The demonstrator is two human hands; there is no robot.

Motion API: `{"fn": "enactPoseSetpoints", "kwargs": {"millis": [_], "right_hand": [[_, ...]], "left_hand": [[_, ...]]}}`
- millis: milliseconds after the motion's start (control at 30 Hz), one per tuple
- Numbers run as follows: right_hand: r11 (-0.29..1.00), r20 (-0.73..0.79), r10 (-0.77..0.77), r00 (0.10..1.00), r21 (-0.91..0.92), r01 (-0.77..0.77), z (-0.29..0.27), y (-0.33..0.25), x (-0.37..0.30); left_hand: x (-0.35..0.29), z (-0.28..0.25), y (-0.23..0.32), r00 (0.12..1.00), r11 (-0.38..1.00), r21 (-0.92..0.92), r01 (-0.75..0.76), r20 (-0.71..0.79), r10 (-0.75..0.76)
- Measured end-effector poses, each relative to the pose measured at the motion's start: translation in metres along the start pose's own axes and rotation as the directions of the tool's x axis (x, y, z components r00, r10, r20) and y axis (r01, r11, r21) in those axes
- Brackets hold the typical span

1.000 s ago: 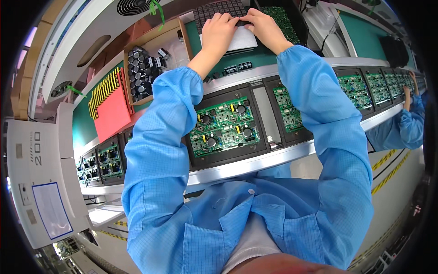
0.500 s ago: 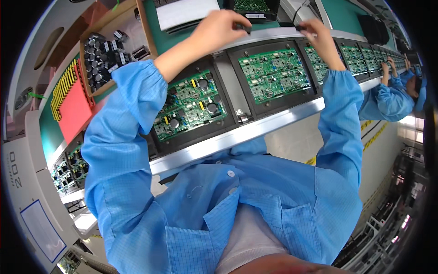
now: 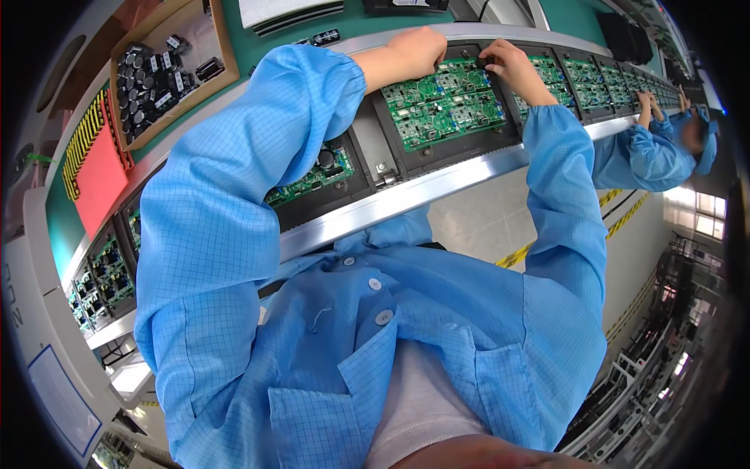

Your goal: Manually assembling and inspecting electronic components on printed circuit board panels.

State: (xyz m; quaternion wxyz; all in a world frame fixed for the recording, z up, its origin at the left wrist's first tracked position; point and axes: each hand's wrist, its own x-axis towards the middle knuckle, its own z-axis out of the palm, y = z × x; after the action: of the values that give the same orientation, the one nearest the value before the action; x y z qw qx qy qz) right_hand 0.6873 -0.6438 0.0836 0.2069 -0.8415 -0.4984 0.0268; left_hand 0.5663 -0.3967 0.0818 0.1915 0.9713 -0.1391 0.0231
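Note:
My left hand (image 3: pixel 419 53) is closed at the upper left of a green circuit board (image 3: pixel 445 117), its fingertips turned down and mostly hidden. What it holds, if anything, cannot be seen. At the board's upper right corner, my right hand (image 3: pixel 514 72) pinches a small black part (image 3: pixel 483 62) between thumb and fingers. The board lies in a black carrier frame (image 3: pixel 406 159) on the line. Left of it, partly under my left sleeve, sits another board (image 3: pixel 332 168) with a round black capacitor on it.
A cardboard box (image 3: pixel 226 59) of black capacitors (image 3: pixel 148 86) stands at the upper left. Loose capacitors (image 3: pixel 324 37) lie on the green mat. A red sheet (image 3: pixel 101 184) lies farther left. More boards run right toward a co-worker in blue (image 3: pixel 652 156). A metal rail (image 3: pixel 445 180) borders the near side.
Both hands have come down from above the line's far rail to the board's upper edge. My left hand moved right, my right hand slightly left. The view has shifted a little.

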Motion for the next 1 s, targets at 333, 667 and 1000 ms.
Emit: {"fn": "enactPoseSetpoints", "kwargs": {"millis": [333, 667, 1000], "right_hand": [[0.998, 0.046, -0.032, 0.998, -0.057, 0.034, -0.001, 0.002, -0.001], [0.943, 0.046, 0.160, 0.986, 0.289, -0.166, -0.007, -0.010, -0.069], [0.993, -0.065, 0.039, 0.997, 0.116, -0.031, -0.002, -0.028, -0.075]], "left_hand": [[0.005, 0.003, 0.012, 0.998, 0.997, 0.068, 0.019, 0.051, -0.023], [-0.026, -0.011, 0.031, 0.993, 0.948, -0.301, -0.107, -0.079, 0.087], [-0.037, 0.020, 0.058, 0.999, 0.983, -0.179, -0.037, -0.030, 0.032]]}}
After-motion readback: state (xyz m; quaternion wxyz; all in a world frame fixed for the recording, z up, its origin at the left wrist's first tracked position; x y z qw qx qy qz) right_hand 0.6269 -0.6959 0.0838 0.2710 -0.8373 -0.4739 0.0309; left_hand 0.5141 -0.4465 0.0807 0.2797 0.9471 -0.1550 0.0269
